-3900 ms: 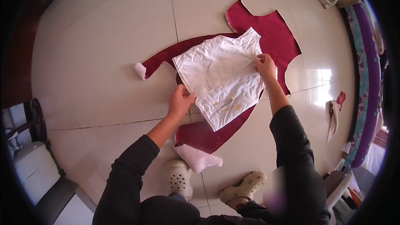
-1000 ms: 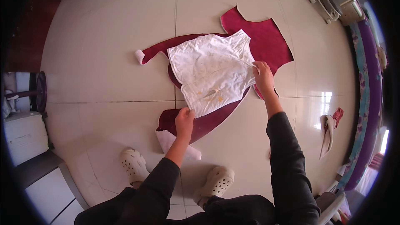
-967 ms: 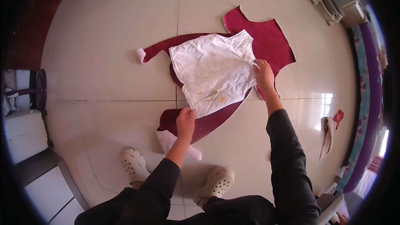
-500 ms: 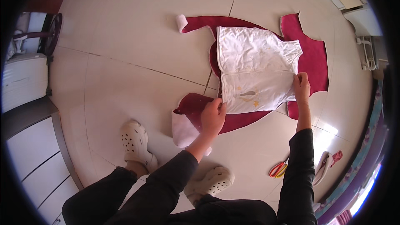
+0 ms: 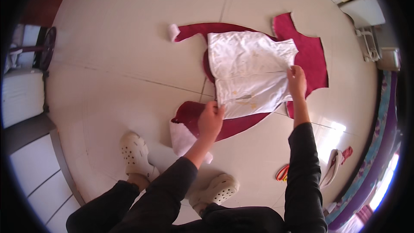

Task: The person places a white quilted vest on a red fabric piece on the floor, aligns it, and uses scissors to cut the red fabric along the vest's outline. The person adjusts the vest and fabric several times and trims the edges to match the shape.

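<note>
Tiled floor [image 5: 129,60] bearing everything. Dark red garment [image 5: 310,56] lying spread flat, white-cuffed sleeves out to side. White top [image 5: 250,71] lying on it, near middle. Left hand [image 5: 210,118] closing fingers on top's near left corner; right hand [image 5: 296,81] pinching its right edge. Judging: laying-out or folding step underway; next move needing even pull on both sides, without dragging red garment. Red scissors [image 5: 282,172] lying near right elbow.
</note>
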`<control>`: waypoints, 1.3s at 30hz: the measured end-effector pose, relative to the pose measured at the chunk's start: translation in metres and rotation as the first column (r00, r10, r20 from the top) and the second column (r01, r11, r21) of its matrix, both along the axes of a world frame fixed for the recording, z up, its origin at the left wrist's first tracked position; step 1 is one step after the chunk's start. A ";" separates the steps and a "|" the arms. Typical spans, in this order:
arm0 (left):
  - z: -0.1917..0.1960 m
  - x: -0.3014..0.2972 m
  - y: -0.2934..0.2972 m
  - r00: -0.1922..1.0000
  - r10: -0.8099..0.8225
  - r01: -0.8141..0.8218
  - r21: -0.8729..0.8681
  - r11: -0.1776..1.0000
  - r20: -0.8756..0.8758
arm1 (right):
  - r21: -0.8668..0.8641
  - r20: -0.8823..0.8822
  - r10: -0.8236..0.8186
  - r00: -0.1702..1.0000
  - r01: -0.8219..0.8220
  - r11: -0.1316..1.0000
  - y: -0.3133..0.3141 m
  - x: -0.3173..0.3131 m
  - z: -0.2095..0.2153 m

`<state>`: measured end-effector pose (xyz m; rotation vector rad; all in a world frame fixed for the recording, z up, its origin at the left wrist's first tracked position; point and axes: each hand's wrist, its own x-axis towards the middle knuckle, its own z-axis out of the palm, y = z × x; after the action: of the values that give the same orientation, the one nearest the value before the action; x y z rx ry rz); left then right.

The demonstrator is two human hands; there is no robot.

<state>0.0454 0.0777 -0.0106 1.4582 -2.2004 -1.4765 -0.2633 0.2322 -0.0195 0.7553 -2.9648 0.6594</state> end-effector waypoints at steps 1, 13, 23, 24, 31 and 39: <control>-0.002 0.000 -0.003 0.994 0.044 -0.048 -0.042 0.998 -0.100 | -0.026 0.066 -0.031 0.997 0.033 0.999 -0.007 -0.001 -0.002; -0.017 -0.077 -0.064 0.897 0.305 -0.333 -0.035 0.942 -0.319 | -0.246 0.305 -0.211 0.929 0.291 0.925 -0.031 -0.027 -0.021; -0.028 -0.083 -0.074 0.964 0.226 -0.232 -0.030 0.972 -0.137 | -0.313 0.397 -0.188 0.898 0.325 0.893 -0.023 -0.034 -0.030; -0.029 -0.082 -0.076 0.967 0.197 -0.204 -0.031 0.978 -0.164 | -0.291 0.298 -0.200 0.933 0.288 0.912 -0.023 -0.031 -0.026; 0.008 -0.096 -0.106 0.953 -0.171 -0.006 -0.582 0.814 -0.249 | -0.258 -0.149 -0.014 0.989 -0.025 0.966 -0.073 0.021 0.026; -0.015 -0.148 -0.098 0.874 -0.448 0.432 -0.722 0.540 0.188 | 0.016 -0.124 0.361 0.924 -0.362 0.932 -0.132 0.054 0.012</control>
<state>-0.1029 -0.0205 -0.0258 0.6143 -2.7747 -0.4351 -0.2091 0.0999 -0.0075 1.3112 -2.7291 0.6053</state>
